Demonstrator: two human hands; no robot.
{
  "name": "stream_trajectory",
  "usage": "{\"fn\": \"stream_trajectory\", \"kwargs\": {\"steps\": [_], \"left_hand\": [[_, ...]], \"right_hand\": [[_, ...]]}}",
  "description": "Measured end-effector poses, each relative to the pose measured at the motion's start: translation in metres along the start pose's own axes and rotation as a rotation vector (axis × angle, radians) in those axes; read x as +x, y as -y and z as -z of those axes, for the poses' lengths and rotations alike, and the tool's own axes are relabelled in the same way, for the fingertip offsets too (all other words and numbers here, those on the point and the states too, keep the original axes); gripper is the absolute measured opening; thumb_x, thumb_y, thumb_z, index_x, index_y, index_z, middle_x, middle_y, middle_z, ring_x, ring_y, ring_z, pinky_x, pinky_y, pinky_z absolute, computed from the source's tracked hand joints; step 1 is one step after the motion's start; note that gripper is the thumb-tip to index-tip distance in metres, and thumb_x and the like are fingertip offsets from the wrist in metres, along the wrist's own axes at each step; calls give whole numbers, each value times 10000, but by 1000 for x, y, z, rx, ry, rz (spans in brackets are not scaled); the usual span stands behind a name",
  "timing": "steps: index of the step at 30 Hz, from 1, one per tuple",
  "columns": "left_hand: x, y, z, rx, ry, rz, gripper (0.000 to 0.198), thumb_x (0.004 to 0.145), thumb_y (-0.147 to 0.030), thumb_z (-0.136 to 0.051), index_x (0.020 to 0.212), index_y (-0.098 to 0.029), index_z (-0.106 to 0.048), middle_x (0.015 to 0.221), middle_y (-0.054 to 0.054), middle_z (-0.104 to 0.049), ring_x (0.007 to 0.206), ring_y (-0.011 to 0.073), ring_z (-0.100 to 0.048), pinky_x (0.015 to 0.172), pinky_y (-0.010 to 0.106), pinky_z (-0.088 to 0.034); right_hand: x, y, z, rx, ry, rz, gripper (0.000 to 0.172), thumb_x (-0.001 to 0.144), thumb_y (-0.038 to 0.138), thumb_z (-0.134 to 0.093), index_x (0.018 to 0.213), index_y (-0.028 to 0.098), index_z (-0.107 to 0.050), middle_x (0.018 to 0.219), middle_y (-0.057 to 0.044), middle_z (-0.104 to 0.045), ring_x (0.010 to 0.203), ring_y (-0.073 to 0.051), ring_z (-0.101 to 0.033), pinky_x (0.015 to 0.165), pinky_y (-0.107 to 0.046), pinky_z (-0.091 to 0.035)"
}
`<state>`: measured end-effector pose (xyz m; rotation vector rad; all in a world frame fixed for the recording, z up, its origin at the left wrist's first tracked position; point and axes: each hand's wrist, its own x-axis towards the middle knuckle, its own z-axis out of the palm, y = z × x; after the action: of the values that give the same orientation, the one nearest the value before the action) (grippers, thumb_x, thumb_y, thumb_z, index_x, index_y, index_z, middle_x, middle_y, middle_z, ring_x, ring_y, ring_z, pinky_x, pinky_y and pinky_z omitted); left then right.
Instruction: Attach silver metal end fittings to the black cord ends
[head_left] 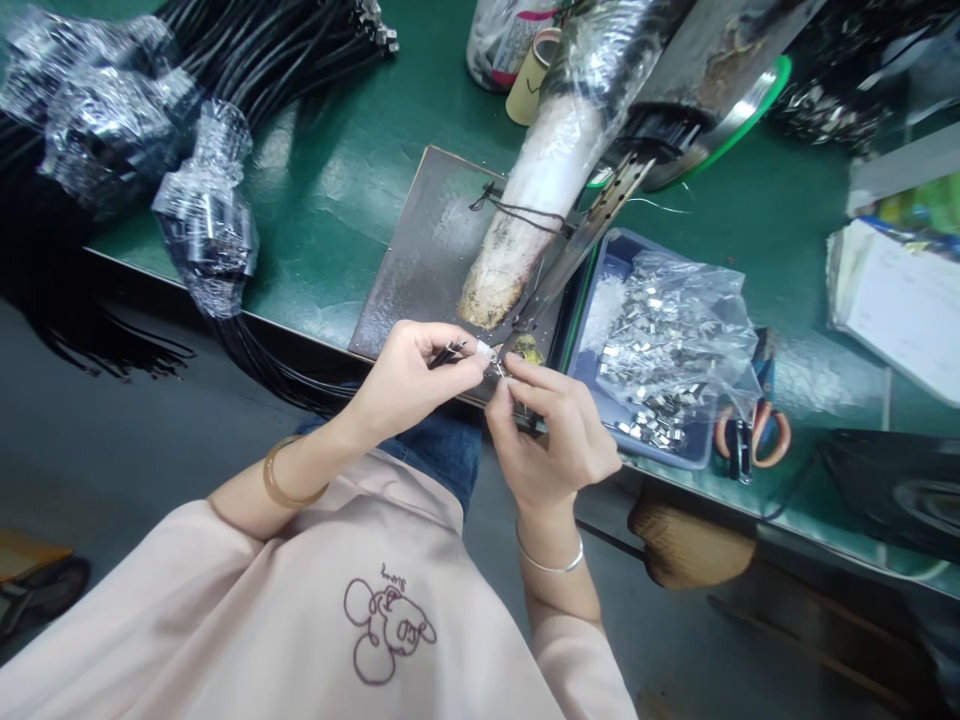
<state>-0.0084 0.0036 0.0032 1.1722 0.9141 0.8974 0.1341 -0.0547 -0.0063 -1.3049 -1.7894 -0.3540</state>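
My left hand (pixel 424 375) is closed in a pinch on the ends of black cables (pixel 292 385) at the front edge of the bench. Its thumb and forefinger meet near a small silvery connector. Close beside it, fingertips almost touching, my right hand (pixel 555 420) pinches at a small shiny metal piece (pixel 498 367). Fingers partly cover this piece, so its exact kind does not show. Just beyond the hands are the lower tip of a white wrapped tube (pixel 547 180) and a slotted metal arm (pixel 600 225). Yellow material (pixel 528 348) lies right behind the right fingertips.
A blue tray (pixel 592 375) with a plastic bag of small metal parts (pixel 667 330) stands to the right. Orange-handled scissors (pixel 772 435) lie beside it. Wrapped black cable bundles (pixel 206 215) occupy the left. A grey board (pixel 420 240) lies under the tube; a green-rimmed reel (pixel 750 125) stands behind.
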Motion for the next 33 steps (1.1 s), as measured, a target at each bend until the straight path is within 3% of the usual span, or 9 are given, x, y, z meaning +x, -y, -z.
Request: {"fn": "stream_trajectory", "kwargs": {"steps": [14, 33], "left_hand": [[2, -1, 1, 21, -1, -20, 125, 716, -186, -664, 625, -133, -731, 608, 5, -637, 599, 101, -521, 588, 216, -435], [-2, -3, -2, 110, -22, -109, 171, 748, -212, -641, 592, -142, -637, 535, -37, -467, 508, 65, -324, 476, 214, -285]], "right_hand": [[2, -1, 1, 5, 15, 3, 195, 864, 74, -697, 840, 226, -577, 911, -28, -799, 786, -134, -774, 733, -221, -632], [-2, 0, 1, 50, 15, -65, 180, 854, 73, -714, 881, 220, -614, 916, -16, -795, 806, -133, -764, 756, -234, -614]]}}
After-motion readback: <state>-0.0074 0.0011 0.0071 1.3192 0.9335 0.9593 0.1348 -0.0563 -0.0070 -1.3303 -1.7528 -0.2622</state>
